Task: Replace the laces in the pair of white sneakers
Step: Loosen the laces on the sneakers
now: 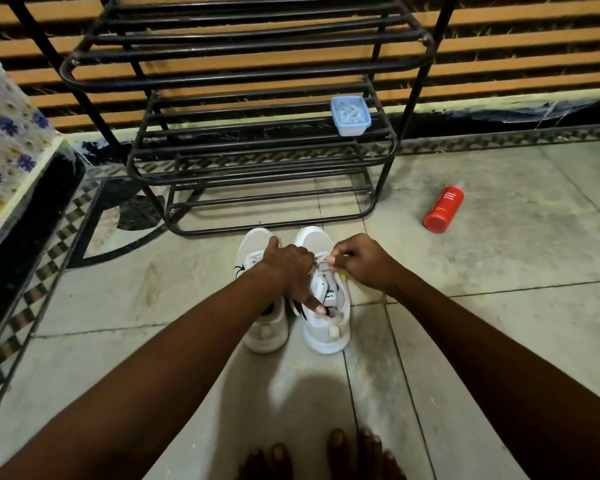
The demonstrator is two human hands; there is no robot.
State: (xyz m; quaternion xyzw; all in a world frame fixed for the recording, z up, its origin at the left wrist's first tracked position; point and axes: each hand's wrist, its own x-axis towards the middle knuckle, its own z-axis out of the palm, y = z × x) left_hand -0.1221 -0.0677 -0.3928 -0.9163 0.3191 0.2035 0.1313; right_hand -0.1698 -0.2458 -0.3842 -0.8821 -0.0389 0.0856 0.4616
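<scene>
The pair of white sneakers stands side by side on the floor (499, 271), toes at 12 o'clock toward the shoe rack (257, 147) and heels at 6 o'clock toward the person, so each shoe's long axis runs 12 to 6. The work is on the right sneaker (326, 336). The right hand (364, 261) hovers at its 3 o'clock side, with its fingers (331, 260) pinched together on a white lace (321, 259) that crosses the upper eyelets.

The left hand (284, 268) reaches in from 8 o'clock and lies across the left sneaker (264, 329). It covers most of that shoe's lacing, and one digit stretches toward 5 o'clock into the right sneaker's opening. Its other fingers are curled close to the lace, but whether they actually grip it cannot be told.

The lace lies just at 9 o'clock of the right fingertips and between the two hands. The right hand is the nearer one, so the next pull or threading likely falls to it, drawing across the shoe's long axis. The left hand itself crowds the eyelets and hides the rows below.

A red bottle (444, 209) lies on its side at 2 o'clock, well apart. A small blue tub (350, 116) sits on a rack shelf at 12 o'clock. Bare toes (336, 445) show at 6 o'clock.
</scene>
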